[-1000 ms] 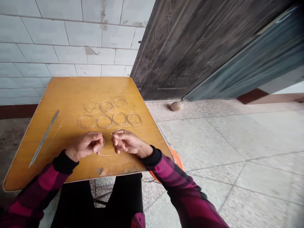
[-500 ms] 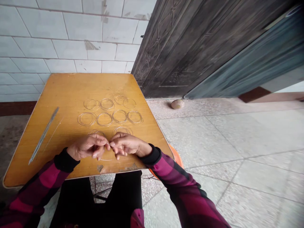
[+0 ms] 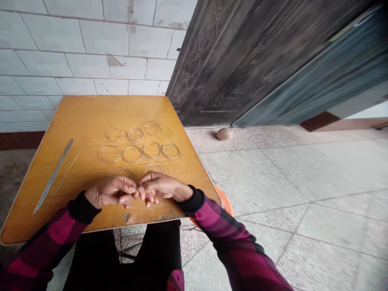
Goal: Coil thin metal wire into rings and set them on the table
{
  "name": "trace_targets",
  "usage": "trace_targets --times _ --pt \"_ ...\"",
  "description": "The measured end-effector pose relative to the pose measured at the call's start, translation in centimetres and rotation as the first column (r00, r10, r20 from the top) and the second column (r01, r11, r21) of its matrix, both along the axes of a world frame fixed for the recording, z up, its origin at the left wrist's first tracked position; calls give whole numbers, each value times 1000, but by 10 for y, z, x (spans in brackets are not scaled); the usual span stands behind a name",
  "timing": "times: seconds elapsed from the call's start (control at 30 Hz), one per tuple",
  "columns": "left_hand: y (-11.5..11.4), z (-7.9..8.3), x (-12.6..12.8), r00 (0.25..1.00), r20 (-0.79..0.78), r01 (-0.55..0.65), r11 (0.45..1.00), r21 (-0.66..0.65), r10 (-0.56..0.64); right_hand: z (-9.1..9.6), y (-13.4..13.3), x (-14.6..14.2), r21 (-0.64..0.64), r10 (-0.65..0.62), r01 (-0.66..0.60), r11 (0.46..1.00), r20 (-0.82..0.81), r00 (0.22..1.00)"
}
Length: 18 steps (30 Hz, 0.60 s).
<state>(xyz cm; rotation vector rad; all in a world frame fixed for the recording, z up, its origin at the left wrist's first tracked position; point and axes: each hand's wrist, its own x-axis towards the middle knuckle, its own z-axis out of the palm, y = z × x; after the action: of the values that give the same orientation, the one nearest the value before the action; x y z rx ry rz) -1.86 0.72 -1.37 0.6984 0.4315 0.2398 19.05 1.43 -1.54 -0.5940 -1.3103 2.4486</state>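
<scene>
Over the near part of the table, my left hand [image 3: 112, 191] and my right hand [image 3: 162, 186] meet with their fingertips together. Both pinch a thin wire [image 3: 136, 190], of which only a tiny bit shows between the fingers. Below them a short pale stretch of wire [image 3: 131, 207] is visible; whether it belongs to the held piece I cannot tell. Just beyond my hands lie wire rings [image 3: 132, 146], several of them in rough rows. My hands partly cover the two nearest rings.
A bundle of straight grey wires [image 3: 53, 176] lies on the left of the wooden table [image 3: 81, 117], with a single thin wire [image 3: 67, 171] beside it. Behind stand a tiled wall [image 3: 79, 68] and a dark door [image 3: 218, 60]. An orange stool [image 3: 224, 199] shows at the right edge.
My fingertips have come closer together, so less of the wire shows between them. The view has shifted slightly; the rings and the bundle lie as before.
</scene>
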Motion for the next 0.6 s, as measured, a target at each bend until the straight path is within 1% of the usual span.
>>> trace_targets --times 0.1,0.2,0.27,0.3,0.33,0.37,0.4,0.43,0.47,0.53,0.6 --pt "-1 -1 -1 998 -6 -66 997 -27 66 2 2 1 -20 -45 45 999 6 999" --pt "-2 -3 0 986 17 -164 986 -35 165 4 4 0 -36 -102 103 994 24 994" --pt "-3 -4 1 968 60 -242 969 -46 244 7 4 -1 -10 -185 186 983 27 982" --pt "-3 -4 1 955 83 -281 958 -57 285 8 3 -3 30 -260 259 965 20 965" --pt "-2 -5 2 941 104 -316 946 -69 322 9 2 -4 92 -344 342 935 7 939" --pt "-2 -5 2 928 118 -345 935 -82 353 10 1 -5 171 -425 421 891 -13 905" --pt "-2 -6 2 917 129 -368 925 -91 377 10 0 -6 260 -491 483 836 -39 871" --pt "-2 -6 3 909 138 -384 918 -95 394 11 -1 -7 352 -533 518 779 -64 844" --pt "-2 -7 3 903 143 -394 914 -95 404 11 -2 -7 442 -555 530 724 -84 828" --pt "-1 -8 3 900 153 -399 913 -87 408 11 -3 -7 594 -571 511 621 -104 814" --pt "-1 -8 4 901 160 -396 915 -78 404 11 -4 -6 693 -571 476 541 -112 813"
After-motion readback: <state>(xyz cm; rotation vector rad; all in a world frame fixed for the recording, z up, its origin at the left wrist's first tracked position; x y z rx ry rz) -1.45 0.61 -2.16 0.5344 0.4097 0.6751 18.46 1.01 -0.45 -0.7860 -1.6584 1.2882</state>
